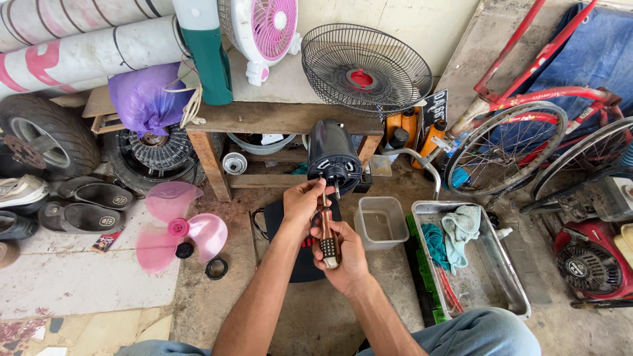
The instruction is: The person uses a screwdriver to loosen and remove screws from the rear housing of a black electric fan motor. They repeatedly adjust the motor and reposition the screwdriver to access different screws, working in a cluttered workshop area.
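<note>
Right hand point(341, 254) grips a screwdriver point(327, 232), left hand point(304, 201) pinches its shaft at the fan motor point(333, 157) standing on the floor; pink blade point(177, 227) and grille point(366, 68) already lie removed, motor housing seemingly still closed.

One head camera looks steeply down, close over the hands point(323, 224).

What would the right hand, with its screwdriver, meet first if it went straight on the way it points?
Probably the black fan motor: the right hand aims the screwdriver up at its front face, beside the left hand. Whether the tip touches already is unclear.
</note>
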